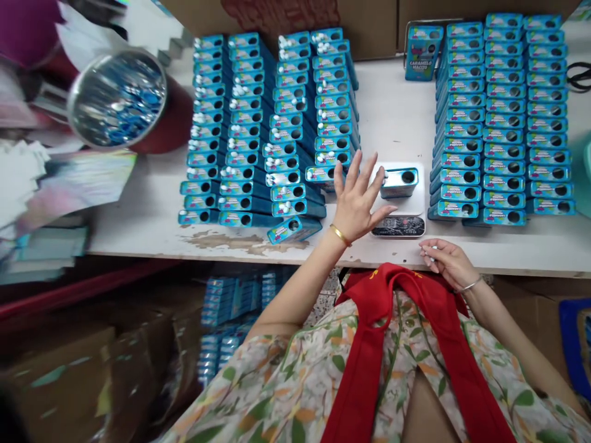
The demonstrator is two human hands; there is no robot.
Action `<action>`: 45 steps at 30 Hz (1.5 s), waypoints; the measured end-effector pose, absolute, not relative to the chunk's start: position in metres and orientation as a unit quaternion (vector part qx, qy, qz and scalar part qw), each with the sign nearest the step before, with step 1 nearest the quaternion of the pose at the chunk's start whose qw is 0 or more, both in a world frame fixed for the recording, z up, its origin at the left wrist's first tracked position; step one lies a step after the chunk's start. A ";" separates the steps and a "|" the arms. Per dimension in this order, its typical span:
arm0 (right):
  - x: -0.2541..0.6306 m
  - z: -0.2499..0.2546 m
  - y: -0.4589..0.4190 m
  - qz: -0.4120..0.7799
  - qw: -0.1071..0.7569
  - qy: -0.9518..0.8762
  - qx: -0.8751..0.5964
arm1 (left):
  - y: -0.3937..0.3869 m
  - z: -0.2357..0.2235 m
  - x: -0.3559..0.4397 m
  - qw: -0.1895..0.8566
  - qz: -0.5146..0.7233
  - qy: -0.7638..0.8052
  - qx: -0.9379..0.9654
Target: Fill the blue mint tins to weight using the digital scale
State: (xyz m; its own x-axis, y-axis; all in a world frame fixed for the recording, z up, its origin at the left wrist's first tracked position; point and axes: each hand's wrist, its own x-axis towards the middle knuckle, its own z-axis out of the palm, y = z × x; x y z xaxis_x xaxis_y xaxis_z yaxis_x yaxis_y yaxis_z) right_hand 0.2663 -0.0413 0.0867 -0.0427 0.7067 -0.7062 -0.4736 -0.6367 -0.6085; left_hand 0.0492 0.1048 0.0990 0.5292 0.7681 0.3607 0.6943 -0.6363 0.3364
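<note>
My left hand (357, 200) is spread, fingers apart, just left of a small digital scale (398, 227). On the scale's white plate stands a blue candy tin (399, 183) with a round dark hole in its top. My left fingertips are close to the tin's left end; whether they touch it I cannot tell. At the table's front edge, my right hand (444, 261) pinches small white candies (433, 251). Left of the scale, rows of blue tins (289, 208) carry white candies on their tops. One front tin (294, 229) sits askew.
More rows of blue tins (503, 150) stand on the right. A tin with its front showing (421, 54) leans in a wire holder at the back. A metal bowl (120, 101) of shiny blue pieces is at left. Black scissors (579, 77) lie far right. Cardboard boxes (295, 18) line the back.
</note>
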 end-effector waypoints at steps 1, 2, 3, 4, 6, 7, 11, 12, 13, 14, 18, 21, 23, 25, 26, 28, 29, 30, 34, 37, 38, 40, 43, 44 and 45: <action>0.265 0.085 -0.042 0.717 0.409 -0.102 -0.555 | 0.107 0.099 0.052 0.078 0.236 0.413 0.876; 0.263 0.083 -0.042 0.720 0.405 -0.100 -0.555 | 0.108 0.098 0.056 0.081 0.229 0.406 0.881; 0.262 0.083 -0.042 0.724 0.402 -0.096 -0.553 | 0.110 0.097 0.060 0.085 0.223 0.398 0.886; 0.260 0.083 -0.042 0.728 0.399 -0.094 -0.550 | 0.111 0.097 0.065 0.089 0.218 0.389 0.890; 0.258 0.085 -0.040 0.735 0.399 -0.090 -0.541 | 0.114 0.098 0.075 0.099 0.213 0.373 0.898; 0.258 0.087 -0.039 0.740 0.398 -0.089 -0.536 | 0.116 0.099 0.078 0.105 0.214 0.367 0.899; 0.261 0.099 -0.033 0.755 0.391 -0.088 -0.519 | 0.115 0.106 0.072 0.117 0.251 0.392 0.877; 0.262 0.103 -0.031 0.756 0.390 -0.090 -0.518 | 0.111 0.106 0.065 0.116 0.272 0.405 0.865; 0.263 0.107 -0.030 0.754 0.389 -0.095 -0.520 | 0.105 0.105 0.057 0.114 0.296 0.417 0.852; 0.264 0.111 -0.029 0.751 0.390 -0.100 -0.523 | 0.097 0.101 0.048 0.113 0.320 0.426 0.839; 0.266 0.128 -0.025 0.739 0.391 -0.124 -0.534 | 0.051 0.069 0.011 0.120 0.370 0.448 0.805; 0.266 0.142 -0.015 0.743 0.381 -0.152 -0.529 | 0.020 0.035 -0.010 0.143 0.324 0.476 0.805; 0.267 0.151 -0.004 0.742 0.383 -0.178 -0.521 | 0.008 0.014 -0.019 0.153 0.293 0.500 0.801; 0.267 0.159 0.011 0.731 0.393 -0.210 -0.517 | 0.003 0.000 -0.024 0.146 0.282 0.520 0.793; 0.267 0.163 0.019 0.721 0.399 -0.228 -0.518 | 0.003 -0.004 -0.024 0.140 0.280 0.529 0.789; 0.267 0.170 0.036 0.697 0.415 -0.264 -0.522 | 0.003 -0.008 -0.024 0.131 0.274 0.543 0.783; 0.267 0.174 0.044 0.685 0.422 -0.280 -0.524 | 0.004 -0.009 -0.023 0.130 0.270 0.549 0.780; 0.267 0.177 0.051 0.674 0.427 -0.294 -0.526 | 0.004 -0.009 -0.022 0.131 0.268 0.554 0.777; 0.267 0.184 0.076 0.646 0.426 -0.335 -0.537 | 0.003 -0.008 -0.020 0.130 0.281 0.560 0.768; 0.264 0.180 0.090 0.607 0.431 -0.368 -0.557 | 0.002 -0.008 -0.020 0.133 0.286 0.560 0.766; 0.263 0.178 0.093 0.594 0.433 -0.377 -0.563 | 0.002 -0.008 -0.020 0.135 0.287 0.560 0.765; 0.261 0.174 0.099 0.578 0.428 -0.393 -0.574 | 0.002 -0.008 -0.020 0.136 0.289 0.561 0.764; 0.259 0.168 0.104 0.559 0.410 -0.415 -0.589 | 0.002 -0.008 -0.019 0.135 0.285 0.564 0.763; 0.259 0.167 0.105 0.548 0.406 -0.425 -0.595 | 0.002 -0.009 -0.019 0.134 0.283 0.563 0.765; 0.259 0.165 0.107 0.537 0.404 -0.434 -0.600 | 0.002 -0.009 -0.019 0.131 0.282 0.562 0.766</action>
